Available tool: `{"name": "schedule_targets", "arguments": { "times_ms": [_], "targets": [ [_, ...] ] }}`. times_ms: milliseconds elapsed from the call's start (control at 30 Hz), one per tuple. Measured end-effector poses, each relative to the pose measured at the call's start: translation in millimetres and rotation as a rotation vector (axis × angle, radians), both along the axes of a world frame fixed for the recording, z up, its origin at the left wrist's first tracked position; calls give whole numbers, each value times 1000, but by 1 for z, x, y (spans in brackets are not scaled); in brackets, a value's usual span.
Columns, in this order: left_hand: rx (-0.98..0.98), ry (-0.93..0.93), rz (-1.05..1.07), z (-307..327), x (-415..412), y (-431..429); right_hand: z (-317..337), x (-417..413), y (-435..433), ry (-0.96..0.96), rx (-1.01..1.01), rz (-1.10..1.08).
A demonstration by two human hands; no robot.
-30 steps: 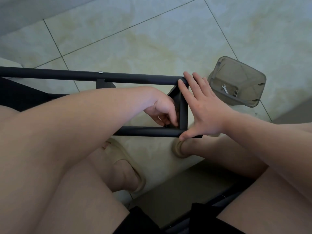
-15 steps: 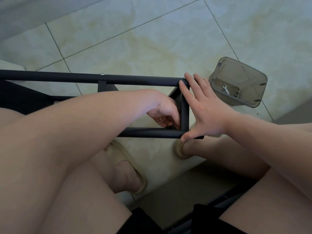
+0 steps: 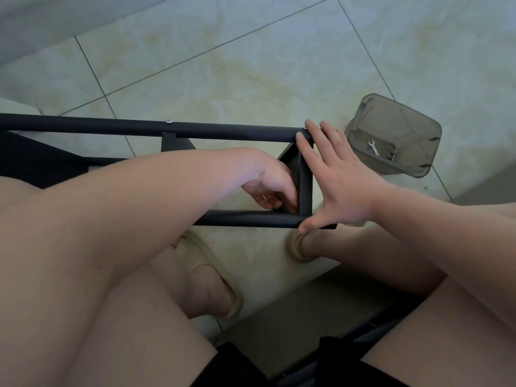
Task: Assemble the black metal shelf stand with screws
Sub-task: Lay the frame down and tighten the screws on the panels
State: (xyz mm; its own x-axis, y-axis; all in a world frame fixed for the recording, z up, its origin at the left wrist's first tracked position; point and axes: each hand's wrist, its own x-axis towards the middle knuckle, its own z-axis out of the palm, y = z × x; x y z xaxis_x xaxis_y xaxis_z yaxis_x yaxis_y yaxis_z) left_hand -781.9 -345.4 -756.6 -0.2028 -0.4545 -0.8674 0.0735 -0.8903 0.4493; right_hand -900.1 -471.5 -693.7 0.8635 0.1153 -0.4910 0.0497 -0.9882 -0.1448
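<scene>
The black metal shelf stand (image 3: 229,132) lies across my lap above the tiled floor, two long tubes joined at the right end by a short cross tube (image 3: 305,185). My right hand (image 3: 339,188) presses flat against that end, fingers straight up to the far tube, thumb on the near tube. My left hand (image 3: 272,188) reaches inside the frame with curled fingers pinching something small at the inner corner near the near tube (image 3: 251,219); the thing itself is hidden. A silver screw head (image 3: 168,122) shows on the far tube.
A clear plastic tub (image 3: 363,129) stands on the floor to the right, holding a small wrench (image 3: 373,148) and a screw or two (image 3: 392,154). My feet in beige slippers (image 3: 297,248) sit under the frame. A black shelf panel (image 3: 36,160) lies at left.
The view has shifted slightly; both hands stay at the right end of the frame, the left fingers working at the inner corner.
</scene>
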Motion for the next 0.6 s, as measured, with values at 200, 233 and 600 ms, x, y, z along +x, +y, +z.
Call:
{"name": "schedule_targets", "arguments": {
  "times_ms": [200, 233, 600],
  "targets": [
    [-20, 12, 12, 1, 0, -2, -1, 0, 0, -7, -2, 1],
    [-22, 15, 14, 1, 1, -2, -1, 0, 0, -8, -1, 0],
    [3, 31, -21, 0, -2, 0, -2, 0, -1, -14, 7, -3]
  ]
}}
